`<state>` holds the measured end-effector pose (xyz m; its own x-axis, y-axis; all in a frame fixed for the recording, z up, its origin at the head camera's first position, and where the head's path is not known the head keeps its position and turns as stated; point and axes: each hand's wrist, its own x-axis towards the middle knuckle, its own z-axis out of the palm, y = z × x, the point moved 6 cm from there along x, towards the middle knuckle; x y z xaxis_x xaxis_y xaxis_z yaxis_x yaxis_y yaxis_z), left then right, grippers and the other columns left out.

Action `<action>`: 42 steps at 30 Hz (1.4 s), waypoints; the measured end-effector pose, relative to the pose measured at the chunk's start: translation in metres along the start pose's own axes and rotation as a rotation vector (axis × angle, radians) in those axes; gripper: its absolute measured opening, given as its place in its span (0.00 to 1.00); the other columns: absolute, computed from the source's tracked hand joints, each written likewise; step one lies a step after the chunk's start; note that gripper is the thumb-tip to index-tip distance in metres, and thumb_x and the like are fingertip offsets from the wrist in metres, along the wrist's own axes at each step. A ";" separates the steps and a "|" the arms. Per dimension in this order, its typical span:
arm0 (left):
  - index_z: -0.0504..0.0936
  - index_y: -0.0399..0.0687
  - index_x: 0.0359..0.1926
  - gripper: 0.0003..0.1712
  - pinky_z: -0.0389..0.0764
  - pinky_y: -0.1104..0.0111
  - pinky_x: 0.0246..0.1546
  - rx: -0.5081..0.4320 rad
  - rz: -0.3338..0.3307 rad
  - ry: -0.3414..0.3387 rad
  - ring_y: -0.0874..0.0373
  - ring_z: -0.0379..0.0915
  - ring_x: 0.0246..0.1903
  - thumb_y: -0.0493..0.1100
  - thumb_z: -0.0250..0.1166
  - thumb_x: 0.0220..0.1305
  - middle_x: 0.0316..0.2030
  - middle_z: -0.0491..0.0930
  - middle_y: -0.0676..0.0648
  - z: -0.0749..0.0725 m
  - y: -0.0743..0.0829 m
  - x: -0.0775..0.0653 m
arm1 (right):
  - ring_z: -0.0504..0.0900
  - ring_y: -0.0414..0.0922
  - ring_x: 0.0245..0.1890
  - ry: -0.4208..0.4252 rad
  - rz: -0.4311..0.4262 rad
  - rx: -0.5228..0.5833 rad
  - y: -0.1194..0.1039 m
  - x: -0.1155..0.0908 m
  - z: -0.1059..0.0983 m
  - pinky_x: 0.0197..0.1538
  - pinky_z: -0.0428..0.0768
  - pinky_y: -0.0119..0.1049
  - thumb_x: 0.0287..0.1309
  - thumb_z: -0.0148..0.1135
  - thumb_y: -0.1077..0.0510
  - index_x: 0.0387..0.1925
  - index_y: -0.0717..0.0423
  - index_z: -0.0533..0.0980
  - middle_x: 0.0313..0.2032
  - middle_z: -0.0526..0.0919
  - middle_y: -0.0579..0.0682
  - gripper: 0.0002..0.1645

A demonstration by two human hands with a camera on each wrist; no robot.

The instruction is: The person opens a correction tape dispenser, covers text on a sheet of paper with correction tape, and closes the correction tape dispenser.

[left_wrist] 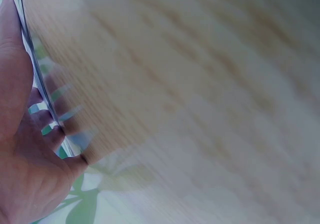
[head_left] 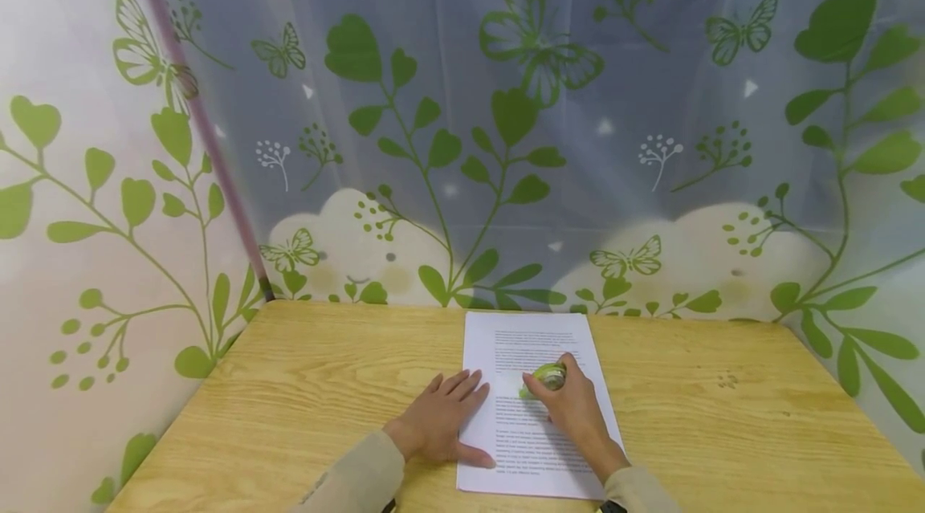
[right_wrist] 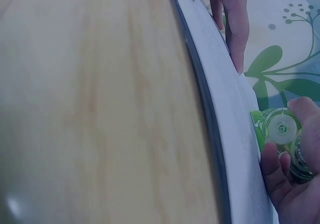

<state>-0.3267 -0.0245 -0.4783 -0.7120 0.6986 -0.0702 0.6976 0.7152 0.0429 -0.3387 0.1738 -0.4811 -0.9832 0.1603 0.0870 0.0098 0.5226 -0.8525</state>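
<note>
A stack of printed paper [head_left: 478, 340] lies on the wooden table, its sheets showing as a thick edge in the right wrist view. My left hand [head_left: 442, 421] rests with spread fingers on the stack's left edge, thumb extended over the lower text. Between thumb and fingers, my right hand [head_left: 578, 410] pinches a green, clear-bodied correction tape [right_wrist: 281, 128]. Its green tip end points left and down at the page, close over a white band between the text blocks. Part of the dispenser is hidden by the fingers.
The wooden table [head_left: 325, 384] extends to both sides of the paper. Behind it and at its sides hangs a curtain [head_left: 448, 176] printed with green leaves and butterflies. Light-coloured sleeves [head_left: 361, 473] cover my forearms.
</note>
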 end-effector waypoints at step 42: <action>0.55 0.46 0.73 0.59 0.51 0.47 0.66 -0.050 0.005 -0.001 0.47 0.44 0.71 0.81 0.50 0.51 0.72 0.50 0.43 0.001 0.001 0.000 | 0.70 0.43 0.22 -0.001 -0.018 -0.055 0.009 0.001 -0.023 0.25 0.71 0.34 0.53 0.70 0.44 0.32 0.57 0.61 0.26 0.74 0.50 0.29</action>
<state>-0.3261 -0.0240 -0.4792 -0.7082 0.7024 -0.0711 0.6964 0.7116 0.0928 -0.3358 0.1977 -0.4769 -0.9836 0.1495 0.1010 0.0024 0.5709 -0.8210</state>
